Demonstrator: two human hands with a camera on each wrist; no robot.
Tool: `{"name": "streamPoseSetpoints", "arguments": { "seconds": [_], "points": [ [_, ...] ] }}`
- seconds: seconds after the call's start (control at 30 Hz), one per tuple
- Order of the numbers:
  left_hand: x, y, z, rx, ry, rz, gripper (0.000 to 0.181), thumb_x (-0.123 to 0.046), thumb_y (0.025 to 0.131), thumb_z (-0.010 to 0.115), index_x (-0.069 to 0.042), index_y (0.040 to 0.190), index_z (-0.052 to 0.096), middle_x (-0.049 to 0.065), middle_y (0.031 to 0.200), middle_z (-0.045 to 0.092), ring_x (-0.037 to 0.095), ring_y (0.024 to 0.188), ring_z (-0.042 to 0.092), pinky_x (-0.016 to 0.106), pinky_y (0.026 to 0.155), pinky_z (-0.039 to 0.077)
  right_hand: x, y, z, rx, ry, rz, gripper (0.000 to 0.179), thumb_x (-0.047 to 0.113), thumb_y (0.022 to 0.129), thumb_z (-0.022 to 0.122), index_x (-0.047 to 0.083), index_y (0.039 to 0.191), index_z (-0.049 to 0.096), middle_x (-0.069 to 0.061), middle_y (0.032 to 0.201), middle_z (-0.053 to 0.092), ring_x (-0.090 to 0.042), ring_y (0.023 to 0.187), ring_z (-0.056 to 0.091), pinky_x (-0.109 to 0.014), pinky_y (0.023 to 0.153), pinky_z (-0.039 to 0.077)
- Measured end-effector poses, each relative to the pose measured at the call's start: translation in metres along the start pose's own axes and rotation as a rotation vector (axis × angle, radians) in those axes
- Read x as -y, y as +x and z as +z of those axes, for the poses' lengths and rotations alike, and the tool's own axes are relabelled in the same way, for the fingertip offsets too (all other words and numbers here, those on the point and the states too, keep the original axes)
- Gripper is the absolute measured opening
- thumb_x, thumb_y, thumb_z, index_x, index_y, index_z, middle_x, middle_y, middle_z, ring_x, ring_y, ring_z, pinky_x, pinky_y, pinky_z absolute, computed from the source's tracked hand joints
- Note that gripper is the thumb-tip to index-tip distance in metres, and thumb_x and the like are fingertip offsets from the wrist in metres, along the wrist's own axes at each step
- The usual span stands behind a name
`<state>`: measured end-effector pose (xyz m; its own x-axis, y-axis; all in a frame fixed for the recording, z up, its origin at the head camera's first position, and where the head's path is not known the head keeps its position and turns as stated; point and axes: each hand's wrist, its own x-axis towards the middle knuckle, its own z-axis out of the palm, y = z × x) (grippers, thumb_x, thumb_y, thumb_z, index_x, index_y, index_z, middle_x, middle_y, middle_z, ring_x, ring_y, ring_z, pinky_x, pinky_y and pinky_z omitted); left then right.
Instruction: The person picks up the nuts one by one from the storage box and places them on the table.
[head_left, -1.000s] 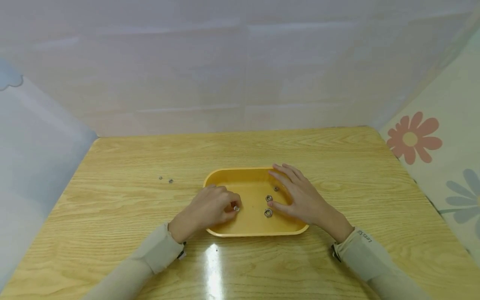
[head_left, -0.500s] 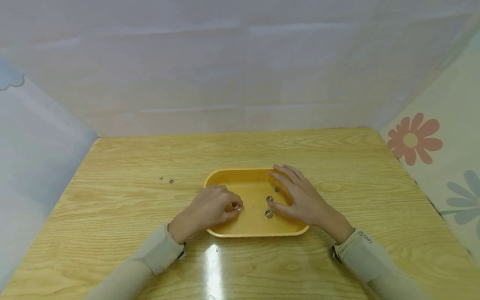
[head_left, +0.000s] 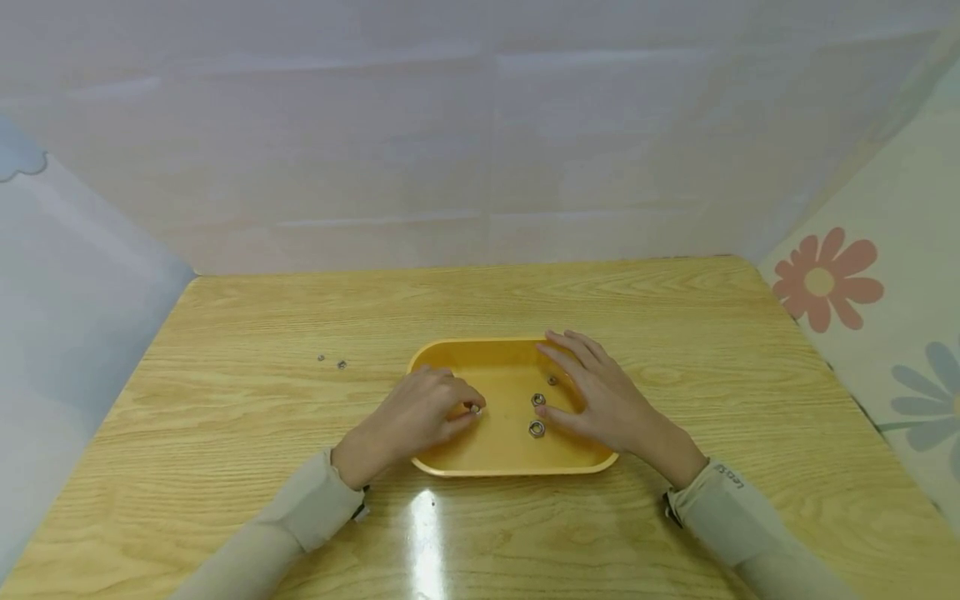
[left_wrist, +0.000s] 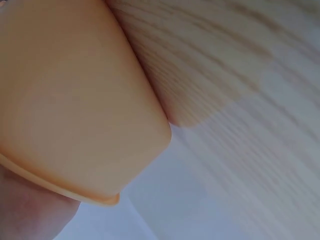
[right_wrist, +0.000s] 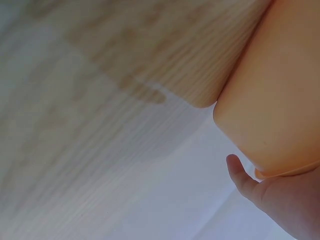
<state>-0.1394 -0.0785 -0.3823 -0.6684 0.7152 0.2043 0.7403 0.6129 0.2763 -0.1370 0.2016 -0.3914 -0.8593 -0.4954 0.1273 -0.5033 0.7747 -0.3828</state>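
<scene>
Left fingers [head_left: 463,394] pinch a metal piece [head_left: 476,409], right fingers [head_left: 562,358] spread over a yellow tray [head_left: 502,452], the right sleeve [head_left: 753,517] bearing blurred lettering [head_left: 729,476].

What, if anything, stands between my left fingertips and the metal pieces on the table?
The left side of the yellow tray: your left hand reaches over it; the metal pieces lie outside, on the table.

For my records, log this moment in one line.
left hand: pinches metal piece; right hand: at right end of tray; tray: three nuts visible; table: two bits
</scene>
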Motion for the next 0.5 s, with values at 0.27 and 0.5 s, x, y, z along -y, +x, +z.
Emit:
{"name": "streamPoseSetpoints", "arguments": {
  "seconds": [0.27, 0.5],
  "points": [
    [0.001, -0.002, -0.003, -0.041, 0.041, 0.009, 0.013, -0.022, 0.088, 0.075, -0.017, 0.1, 0.079, -0.007, 0.096, 0.077, 0.012, 0.086, 0.067, 0.034, 0.084, 0.051, 0.0, 0.0, 0.001, -0.004, -0.003, -0.001, 0.082, 0.048, 0.086, 0.073, 0.012, 0.151, 0.04, -0.011, 0.161, 0.031, -0.038, 0.149, 0.022, -0.064, 0.116, 0.024],
    [0.004, -0.004, -0.012, -0.104, 0.062, 0.003, 0.015, -0.02, 0.087, 0.077, -0.017, 0.102, 0.078, -0.007, 0.097, 0.077, 0.012, 0.084, 0.067, 0.028, 0.071, 0.043, 0.001, 0.001, 0.001, -0.001, -0.006, -0.002, 0.082, 0.047, 0.086, 0.073, 0.01, 0.151, 0.04, -0.013, 0.16, 0.032, -0.04, 0.149, 0.023, -0.064, 0.116, 0.024]
  ]
}}
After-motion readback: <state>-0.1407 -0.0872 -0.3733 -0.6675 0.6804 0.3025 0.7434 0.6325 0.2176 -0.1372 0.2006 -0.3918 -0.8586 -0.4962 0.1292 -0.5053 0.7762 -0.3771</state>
